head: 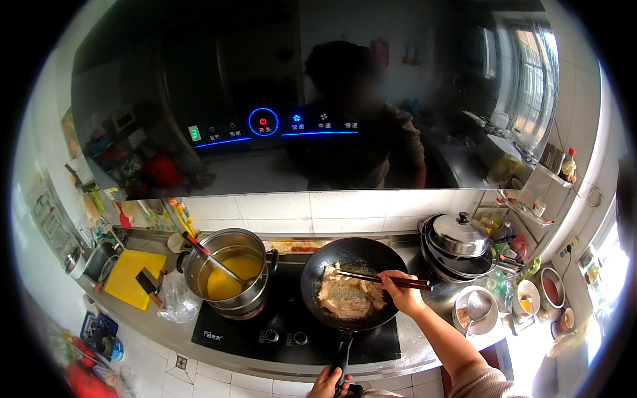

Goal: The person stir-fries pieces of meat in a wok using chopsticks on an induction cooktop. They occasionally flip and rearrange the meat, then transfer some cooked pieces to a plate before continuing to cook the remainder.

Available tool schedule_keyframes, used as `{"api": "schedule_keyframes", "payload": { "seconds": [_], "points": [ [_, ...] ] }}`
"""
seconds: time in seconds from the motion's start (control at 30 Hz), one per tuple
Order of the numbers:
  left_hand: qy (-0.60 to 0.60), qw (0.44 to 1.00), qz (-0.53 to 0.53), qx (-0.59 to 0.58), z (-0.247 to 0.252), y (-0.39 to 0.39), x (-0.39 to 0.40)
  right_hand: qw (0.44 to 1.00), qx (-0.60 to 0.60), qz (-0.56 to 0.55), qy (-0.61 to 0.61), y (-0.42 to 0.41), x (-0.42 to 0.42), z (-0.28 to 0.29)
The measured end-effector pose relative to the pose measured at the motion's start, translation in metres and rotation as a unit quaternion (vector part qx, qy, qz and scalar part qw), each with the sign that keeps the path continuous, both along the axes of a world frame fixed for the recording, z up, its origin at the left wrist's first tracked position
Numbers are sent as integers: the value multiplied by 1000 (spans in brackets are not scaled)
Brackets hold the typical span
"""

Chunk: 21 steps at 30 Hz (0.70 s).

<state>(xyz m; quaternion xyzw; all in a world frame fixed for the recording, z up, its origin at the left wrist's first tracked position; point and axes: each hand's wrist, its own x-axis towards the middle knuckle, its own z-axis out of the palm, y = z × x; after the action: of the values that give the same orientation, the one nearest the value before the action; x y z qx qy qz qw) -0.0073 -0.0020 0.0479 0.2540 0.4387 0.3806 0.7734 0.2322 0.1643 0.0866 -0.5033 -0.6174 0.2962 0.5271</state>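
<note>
A black wok (373,321) sits on the right side of the black glass cooktop (229,343), its handle (342,350) pointing toward me. My left hand (329,382) grips the end of that handle. Pale strips of food, apparently meat (343,293), lie in bubbling oil across the wok's bottom. Dark chopsticks (366,276) are held in my right hand (402,293) over the wok's right rim, with their tips at the upper part of the food. Left of the wok, a steel pot (199,248) holds yellow liquid, and a ladle (219,263) leans in it.
A glossy black range hood (224,59) with lit controls hangs above. To the left are a yellow cutting board (127,278), a cleaver (147,283) and a plastic bag (181,298). Stacked pans with a lid (460,236) and a bowl with a skimmer (478,304) stand at right.
</note>
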Motion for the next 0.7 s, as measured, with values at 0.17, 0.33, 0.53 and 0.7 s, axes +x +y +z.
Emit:
{"api": "schedule_keyframes", "payload": {
  "seconds": [0.17,0.33,0.53,0.7],
  "points": [
    [-7,1000,-14,-5,2,0,-3,983,-52,-1,175,5,-11,13],
    [3,1000,10,-18,0,-2,0,962,-41,-16,268,10,-11,17],
    [3,1000,7,-11,-4,-1,1,946,-44,-55,317,33,-1,-7],
    [-6,1000,5,-6,-9,-1,1,951,-46,-97,288,52,18,-31]
  ]
}}
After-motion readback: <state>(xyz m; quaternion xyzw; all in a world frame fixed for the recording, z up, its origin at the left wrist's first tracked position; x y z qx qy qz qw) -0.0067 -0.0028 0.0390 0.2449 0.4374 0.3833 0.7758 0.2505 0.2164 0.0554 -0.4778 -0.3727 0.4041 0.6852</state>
